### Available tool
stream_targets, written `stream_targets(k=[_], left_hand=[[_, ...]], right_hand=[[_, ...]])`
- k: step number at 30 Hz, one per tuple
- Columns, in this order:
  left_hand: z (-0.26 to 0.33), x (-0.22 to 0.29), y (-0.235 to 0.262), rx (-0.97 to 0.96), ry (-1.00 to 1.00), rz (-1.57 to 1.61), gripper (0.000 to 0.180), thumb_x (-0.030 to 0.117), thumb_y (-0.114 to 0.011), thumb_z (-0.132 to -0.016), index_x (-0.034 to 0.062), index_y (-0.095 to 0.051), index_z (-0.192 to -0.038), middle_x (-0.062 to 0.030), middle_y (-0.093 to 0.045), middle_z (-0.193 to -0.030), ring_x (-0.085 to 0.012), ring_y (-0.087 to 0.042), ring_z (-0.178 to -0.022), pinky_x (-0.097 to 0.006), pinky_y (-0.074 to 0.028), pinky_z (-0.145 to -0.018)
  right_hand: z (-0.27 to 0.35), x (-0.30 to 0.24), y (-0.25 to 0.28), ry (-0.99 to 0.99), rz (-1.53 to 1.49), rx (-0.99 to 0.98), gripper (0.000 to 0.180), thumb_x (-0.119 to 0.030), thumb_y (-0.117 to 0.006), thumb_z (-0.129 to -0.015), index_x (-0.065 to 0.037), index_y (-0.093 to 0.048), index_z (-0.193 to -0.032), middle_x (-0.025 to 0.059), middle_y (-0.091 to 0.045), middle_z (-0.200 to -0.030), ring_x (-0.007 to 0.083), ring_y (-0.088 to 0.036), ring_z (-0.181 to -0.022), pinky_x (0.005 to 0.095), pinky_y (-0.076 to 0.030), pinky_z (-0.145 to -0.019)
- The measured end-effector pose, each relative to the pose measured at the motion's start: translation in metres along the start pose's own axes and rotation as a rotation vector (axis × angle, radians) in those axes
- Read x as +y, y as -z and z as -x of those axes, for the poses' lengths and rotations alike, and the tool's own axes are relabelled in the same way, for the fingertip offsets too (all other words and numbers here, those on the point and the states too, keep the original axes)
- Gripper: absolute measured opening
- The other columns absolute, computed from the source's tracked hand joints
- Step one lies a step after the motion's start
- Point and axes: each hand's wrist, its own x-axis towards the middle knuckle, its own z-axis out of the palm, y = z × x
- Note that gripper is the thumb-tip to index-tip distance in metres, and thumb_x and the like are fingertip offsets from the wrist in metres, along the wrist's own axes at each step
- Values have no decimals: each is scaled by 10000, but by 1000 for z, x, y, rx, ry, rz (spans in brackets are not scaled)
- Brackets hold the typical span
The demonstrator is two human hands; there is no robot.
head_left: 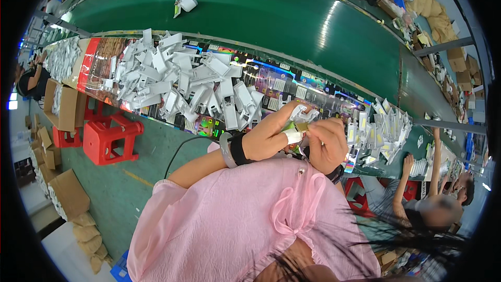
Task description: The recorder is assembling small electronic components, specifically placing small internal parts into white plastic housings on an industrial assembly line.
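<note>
Right now your left hand [269, 138] and your right hand [327, 143] meet just above your pink blouse [235, 219]. Both are closed around a small white plastic part [300, 115] with a brass-coloured piece on it; the left thumb, with a white wrap, presses on it. You hold this part just in front of the glossy patterned surface [276, 81]. To the left of your hands, a big heap of white plastic parts [182, 83] lies on that surface. To the right of your hands is a smaller pile of white parts [381, 125]. Behind the surface runs the green conveyor belt [261, 21], carrying one white object [186, 3]. Red stools [109, 136] stand under the surface.
</note>
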Motion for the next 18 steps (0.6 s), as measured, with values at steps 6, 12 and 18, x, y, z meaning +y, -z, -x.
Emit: stream_targets(k=[6,12,18], left_hand=[[-1,1,-2,2,-51,-92,509,101,-533,-964,58,-331,-1430,-32,-522,-1126,-58,-525,-888,-207,-498,-659],[3,-2,-3,30,-76,-103,526,100,-537,-960,50,-339,-1445,-36,-529,-1173,-60,-535,-933,-205,-488,-708],[4,-5,-10,78,-165,-88,544,113,-596,-929,-7,-389,-1418,-152,-571,-1272,-199,-546,-1195,-324,-400,-1033]], right_hand=[[2,1,-2,1,-3,16,262,6,-772,-750,-64,-689,-988,81,-642,-915,261,-570,-775,350,-458,-675],[2,1,-1,25,40,15,263,7,-775,-742,-69,-693,-980,76,-640,-913,267,-567,-775,358,-458,-681],[-2,-7,0,41,107,4,258,2,-782,-731,-75,-688,-958,66,-648,-883,266,-568,-762,370,-459,-694]])
